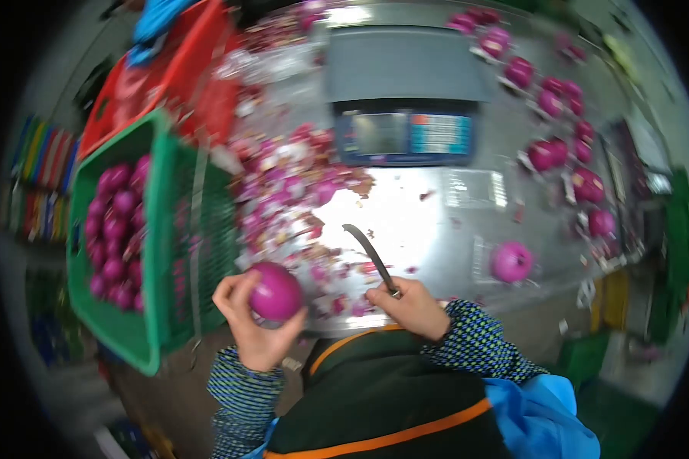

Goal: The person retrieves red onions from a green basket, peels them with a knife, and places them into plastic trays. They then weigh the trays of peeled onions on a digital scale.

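Observation:
My left hand [254,336] holds a smooth purple-red onion [276,291], with fingers and thumb around its lower left side. In my right hand [415,308] is a small knife [371,250] with a curved dark blade pointing up and left; most of its handle is hidden in my fist. The blade and the onion are apart. Below and between them lie onion skins [291,195], scattered over the shiny metal table [406,210]. Another onion [511,262] sits on a clear tray to the right of my right hand.
A green crate [157,252] full of onions [115,222] stands at left, with a red crate [168,84] behind it. A scale [406,99] stands at the table's back. A clear plastic tray [475,188] lies right of centre. Several packed onions [547,154] line the right side.

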Tool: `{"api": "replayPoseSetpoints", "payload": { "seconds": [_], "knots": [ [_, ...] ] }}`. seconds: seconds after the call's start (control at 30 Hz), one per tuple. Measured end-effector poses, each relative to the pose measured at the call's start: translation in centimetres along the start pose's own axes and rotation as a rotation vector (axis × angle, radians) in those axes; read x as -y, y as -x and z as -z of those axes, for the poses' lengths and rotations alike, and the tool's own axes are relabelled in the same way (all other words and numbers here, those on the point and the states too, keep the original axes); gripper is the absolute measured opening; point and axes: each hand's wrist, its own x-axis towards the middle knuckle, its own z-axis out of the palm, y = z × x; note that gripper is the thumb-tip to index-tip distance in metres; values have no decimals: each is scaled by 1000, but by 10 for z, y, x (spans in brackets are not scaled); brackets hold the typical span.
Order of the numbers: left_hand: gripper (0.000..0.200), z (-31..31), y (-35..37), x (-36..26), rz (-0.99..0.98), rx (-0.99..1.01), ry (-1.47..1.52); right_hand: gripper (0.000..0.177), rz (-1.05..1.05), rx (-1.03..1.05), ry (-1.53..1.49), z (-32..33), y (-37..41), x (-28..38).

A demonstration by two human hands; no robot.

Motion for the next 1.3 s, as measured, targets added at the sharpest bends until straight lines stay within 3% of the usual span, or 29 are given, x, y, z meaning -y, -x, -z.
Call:
{"api": "replayPoseSetpoints", "payload": {
  "seconds": [0.07,0.1,0.2,0.3,0.37,0.43,0.47,0.53,0.6,0.67,0.7,0.73,0.8,0.87,0.9,0.93,1.0,1.07,1.1,1.13,1.17,1.2,1.27,1.3],
  "knots": [
    [82,-31,-6,4,144,166,126,24,-37,-253,-22,38,36,1],
    [83,-39,-13,-16,-29,237,-8,20,-15,-503,-99,60,50,-5],
    [81,-99,-22,-75,-228,460,284,13,-27,-1128,-371,153,91,-50],
    [83,-182,-21,-122,-376,689,521,20,-64,-1236,-222,214,114,-99],
    [84,-218,-18,-140,-450,778,582,27,-71,-1125,220,233,113,-132],
    [79,-238,-18,-157,-613,714,136,28,-92,-1064,141,237,112,-140],
    [79,-246,-14,-158,-621,723,133,29,-107,-985,80,242,111,-142],
    [76,-257,-5,-150,-78,910,349,26,-122,-951,137,254,112,-149],
    [71,-277,-1,-152,-4,1005,411,24,-192,-950,221,263,114,-141],
    [69,-299,3,-164,-174,930,523,23,-199,-1051,246,292,123,-160],
    [66,-296,-5,-180,-27,1035,686,22,-207,-1079,285,314,132,-172],
    [67,-304,-7,-182,-329,871,589,22,-162,-1122,334,330,144,-171],
    [64,-294,-35,-192,-498,706,459,27,-216,-1290,386,347,167,-154],
    [62,-286,-61,-176,-503,629,293,32,-133,-1380,629,371,197,-168],
    [60,-261,-88,-150,-484,549,118,30,200,-1381,135,367,191,-156],
    [57,-242,-90,-144,-464,504,109,27,235,-1443,192,346,176,-129],
    [57,-184,-97,-138,-454,440,72,30,90,-1251,148,307,146,-104],
    [56,-127,-102,-126,-411,352,-19,25,246,-987,29,262,85,-117],
    [54,-98,-104,-118,-395,310,-74,24,-31,-719,82,220,73,-69],
    [52,-70,-107,-107,-376,216,-139,21,-37,-486,112,186,57,-59],
    [49,-31,-113,-99,-357,126,-210,23,-212,-373,-27,142,47,-32],
    [47,12,-120,-90,-361,48,-341,24,-270,-184,33,113,42,-15],
    [43,95,-129,-60,-332,-91,-561,26,-234,85,117,80,26,-38],
    [44,129,-129,-36,-304,-191,-692,25,-162,108,92,61,21,-51]
  ]
}}
